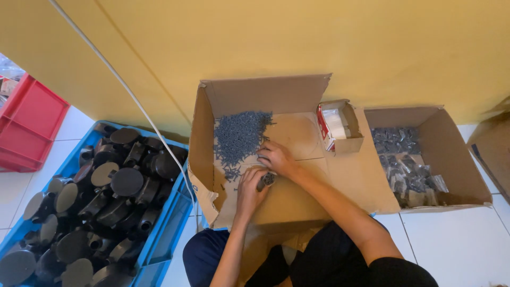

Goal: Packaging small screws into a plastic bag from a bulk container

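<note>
Left grip closes around a small dark round part, held low over the cardboard box. Right grip rests fingers curled at the edge of the grey screw pile; whether it pinches a screw, cannot tell. Pile sits inside the box, within reach. Blue crate of black housings lies left; box of bagged parts right.

**Around the open cardboard box**

The open cardboard box holds a screw pile in its back-left corner. Left of it sits a crate of round plastic housings; right, a small carton, then a box of bagged parts.
</note>
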